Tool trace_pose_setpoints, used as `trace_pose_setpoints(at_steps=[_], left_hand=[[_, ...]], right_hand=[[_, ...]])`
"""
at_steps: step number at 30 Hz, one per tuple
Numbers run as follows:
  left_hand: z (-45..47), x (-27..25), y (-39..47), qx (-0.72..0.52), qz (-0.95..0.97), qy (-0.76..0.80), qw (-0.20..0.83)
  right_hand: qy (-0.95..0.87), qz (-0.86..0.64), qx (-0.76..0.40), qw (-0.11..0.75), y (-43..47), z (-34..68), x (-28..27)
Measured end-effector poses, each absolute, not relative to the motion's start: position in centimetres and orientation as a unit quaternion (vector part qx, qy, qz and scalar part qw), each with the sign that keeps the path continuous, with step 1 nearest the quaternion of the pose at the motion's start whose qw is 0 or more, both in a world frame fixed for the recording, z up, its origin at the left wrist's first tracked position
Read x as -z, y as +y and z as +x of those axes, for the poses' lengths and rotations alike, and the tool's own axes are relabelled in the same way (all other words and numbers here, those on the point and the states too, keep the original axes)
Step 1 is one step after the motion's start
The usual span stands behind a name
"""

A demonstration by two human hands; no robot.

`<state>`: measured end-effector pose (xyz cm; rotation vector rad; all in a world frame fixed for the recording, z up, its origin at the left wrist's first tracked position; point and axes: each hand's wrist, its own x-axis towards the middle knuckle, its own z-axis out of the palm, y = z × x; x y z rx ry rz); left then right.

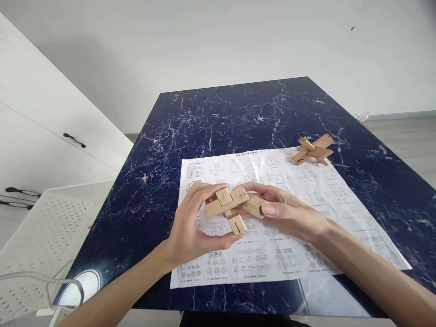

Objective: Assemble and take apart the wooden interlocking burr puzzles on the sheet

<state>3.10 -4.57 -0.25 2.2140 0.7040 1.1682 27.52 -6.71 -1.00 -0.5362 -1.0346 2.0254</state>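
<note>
I see left hand (186,222) gripping joined blocks (218,207), right hand (289,211) pinching a single block (254,207) at their 3 o'clock, seemingly unseated; wooden cross (317,151), 2 o'clock, looks assembled.

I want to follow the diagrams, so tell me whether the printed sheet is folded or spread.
Spread: the printed sheet lies open on the dark blue table, three corners showing, with only light creases.

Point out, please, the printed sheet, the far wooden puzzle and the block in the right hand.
Printed sheet (269,169), head view: upper middle.
Far wooden puzzle (318,152), head view: centre crossing.
Block (254,206) in the right hand (294,214), head view: exposed face.
</note>
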Motion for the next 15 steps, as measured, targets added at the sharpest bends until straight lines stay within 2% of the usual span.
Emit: trace_pose_setpoints(at_steps=[4,9,15], left_hand=[[3.3,0.2,-4.7,-0.429,0.833,0.270,0.223],[3.3,0.1,-4.6,-0.420,0.842,0.293,0.171],[3.1,0.7,-4.7,-0.398,0.857,0.287,0.157]], right_hand=[[-0.434,-0.231,-0.791,0.363,-6.9,26.9,0.6],[-0.468,-0.285,-0.749,0.373,-7.1,26.7,0.1],[-0.517,-0.350,-0.693,0.360,-7.2,26.5,0.0]])
